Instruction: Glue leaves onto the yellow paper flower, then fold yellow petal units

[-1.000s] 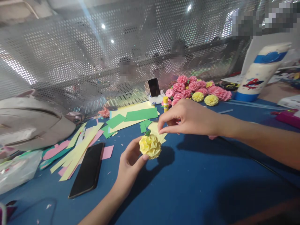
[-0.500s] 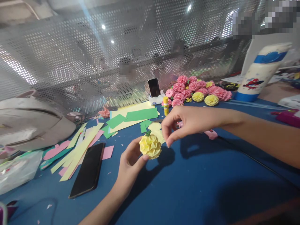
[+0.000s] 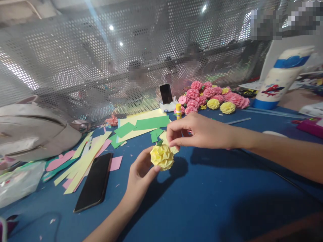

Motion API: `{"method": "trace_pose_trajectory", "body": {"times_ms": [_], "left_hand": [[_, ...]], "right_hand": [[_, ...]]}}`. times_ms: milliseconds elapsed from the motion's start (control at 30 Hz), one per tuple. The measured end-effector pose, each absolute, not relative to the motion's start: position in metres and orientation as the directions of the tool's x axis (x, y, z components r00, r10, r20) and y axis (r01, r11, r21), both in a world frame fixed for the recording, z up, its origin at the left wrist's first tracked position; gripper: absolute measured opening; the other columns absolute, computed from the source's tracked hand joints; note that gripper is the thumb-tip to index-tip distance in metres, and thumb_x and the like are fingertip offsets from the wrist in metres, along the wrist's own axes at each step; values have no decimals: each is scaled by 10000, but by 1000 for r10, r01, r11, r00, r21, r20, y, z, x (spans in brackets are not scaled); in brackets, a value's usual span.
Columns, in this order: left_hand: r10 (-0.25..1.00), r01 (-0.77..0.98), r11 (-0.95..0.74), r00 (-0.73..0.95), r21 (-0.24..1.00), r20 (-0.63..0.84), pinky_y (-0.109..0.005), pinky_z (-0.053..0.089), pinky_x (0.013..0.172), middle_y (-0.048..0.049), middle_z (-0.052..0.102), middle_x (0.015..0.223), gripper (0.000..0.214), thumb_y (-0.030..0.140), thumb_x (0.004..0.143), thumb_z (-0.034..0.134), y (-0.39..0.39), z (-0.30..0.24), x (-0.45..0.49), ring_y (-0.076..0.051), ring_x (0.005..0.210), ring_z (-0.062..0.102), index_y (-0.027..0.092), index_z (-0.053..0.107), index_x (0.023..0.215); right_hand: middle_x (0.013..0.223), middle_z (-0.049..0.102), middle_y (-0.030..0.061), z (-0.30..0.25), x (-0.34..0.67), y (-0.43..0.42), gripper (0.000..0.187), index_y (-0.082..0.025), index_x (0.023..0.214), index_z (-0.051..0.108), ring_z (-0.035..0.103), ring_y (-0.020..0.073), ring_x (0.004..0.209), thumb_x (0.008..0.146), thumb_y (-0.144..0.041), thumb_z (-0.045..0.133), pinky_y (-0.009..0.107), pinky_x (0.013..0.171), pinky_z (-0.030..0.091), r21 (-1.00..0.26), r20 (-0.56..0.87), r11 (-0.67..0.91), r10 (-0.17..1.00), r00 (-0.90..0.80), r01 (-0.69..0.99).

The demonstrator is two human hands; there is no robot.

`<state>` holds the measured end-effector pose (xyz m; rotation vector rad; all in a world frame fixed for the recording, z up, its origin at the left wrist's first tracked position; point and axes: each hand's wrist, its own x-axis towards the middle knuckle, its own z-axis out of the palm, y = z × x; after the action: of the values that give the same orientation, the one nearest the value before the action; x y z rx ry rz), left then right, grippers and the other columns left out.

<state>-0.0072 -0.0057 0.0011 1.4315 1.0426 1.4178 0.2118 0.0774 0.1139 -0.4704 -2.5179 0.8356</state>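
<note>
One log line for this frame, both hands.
left hand: holds yellow paper flower | right hand: fingertips pinched just above flower | nearby: black phone, paper scraps on blue table

Phone (image 3: 94, 183) left of paper ball (image 3: 162, 157), sheets (image 3: 151, 122) behind it — flower pile (image 3: 212, 97) farther back, bottle (image 3: 282, 77) far right.

Can't really tell what the right hand (image 3: 202, 131) is pinching just above the yellow paper flower (image 3: 162, 157), it's too small. The flower hides most of the left hand's (image 3: 140, 173) fingers. The grey bag (image 3: 32, 131) runs off the left edge and a pink thing (image 3: 311, 127) off the right. The figures behind the mesh screen (image 3: 101, 67) are blurred, and the upper right corner is pixelated.
</note>
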Motion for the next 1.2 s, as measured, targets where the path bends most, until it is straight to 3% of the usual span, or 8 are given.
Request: {"method": "trace_pose_trajectory", "body": {"times_ms": [100, 267, 400, 567, 700, 833, 1067, 1200], "left_hand": [[953, -6, -303, 15, 953, 303, -350, 533, 945, -90, 705, 1218, 456, 421, 818, 777, -6, 0, -7, -273, 1118, 666, 220, 651, 1208], [951, -9, -307, 27, 952, 307, -350, 537, 940, -90, 714, 1196, 435, 411, 826, 770, -5, 0, -8, -273, 1102, 674, 216, 657, 1197], [951, -10, -309, 21, 951, 309, -360, 534, 950, -95, 710, 1205, 457, 419, 814, 778, -4, -2, -9, -280, 1120, 668, 210, 651, 1200], [953, -7, -303, 19, 953, 303, -365, 531, 955, -95, 709, 1203, 458, 421, 818, 774, -4, -1, -8, -285, 1131, 663, 213, 645, 1205], [955, -5, -294, 46, 956, 294, -369, 525, 967, -100, 699, 1226, 459, 421, 822, 771, -5, 1, -7, -287, 1145, 657, 212, 641, 1210], [955, 9, -286, 81, 958, 284, -364, 515, 983, -92, 691, 1246, 460, 406, 819, 781, -5, 0, -8, -278, 1146, 652, 219, 643, 1216], [957, 33, -270, 119, 962, 265, -359, 512, 981, -93, 699, 1222, 488, 414, 803, 800, -5, -4, -8, -272, 1117, 652, 211, 649, 1221], [959, 33, -265, 111, 964, 260, -373, 512, 988, -102, 694, 1233, 507, 430, 811, 788, -4, -6, -9, -285, 1130, 651, 202, 640, 1239]], "right_hand": [[706, 681, -30, 111, 213, 80, 80, -159, 795, 701, 563, 85, 605, 874, -162, 698, 230, 591, 360, -425, 354, 857, 454, -818, 291], [775, 747, -6, 104, 210, 87, 83, -184, 855, 769, 643, 130, 673, 867, -145, 697, 250, 617, 367, -334, 347, 858, 497, -795, 390], [932, 774, 35, 94, 206, 97, 140, -197, 952, 792, 687, 187, 828, 918, -181, 657, 279, 717, 415, -288, 400, 890, 448, -800, 354], [946, 762, 52, 82, 203, 105, 201, -171, 1069, 778, 672, 164, 812, 938, -190, 627, 271, 740, 450, -480, 420, 852, 434, -797, 210], [972, 765, 44, 76, 198, 106, 241, -202, 1126, 761, 672, 157, 854, 922, -273, 652, 255, 757, 484, -724, 383, 681, 528, -758, 109], [962, 771, 36, 74, 195, 107, 286, -216, 1141, 753, 671, 157, 911, 882, -329, 710, 261, 819, 489, -879, 304, 477, 577, -758, 11], [995, 766, 42, 74, 197, 107, 280, -247, 1117, 760, 570, 79, 726, 864, -368, 754, 196, 554, 356, -973, 198, 216, 585, -787, -84], [1024, 756, 58, 75, 197, 109, 267, -227, 1093, 766, 550, 56, 703, 840, -313, 783, 178, 509, 319, -990, 117, 6, 563, -818, -138]]}}
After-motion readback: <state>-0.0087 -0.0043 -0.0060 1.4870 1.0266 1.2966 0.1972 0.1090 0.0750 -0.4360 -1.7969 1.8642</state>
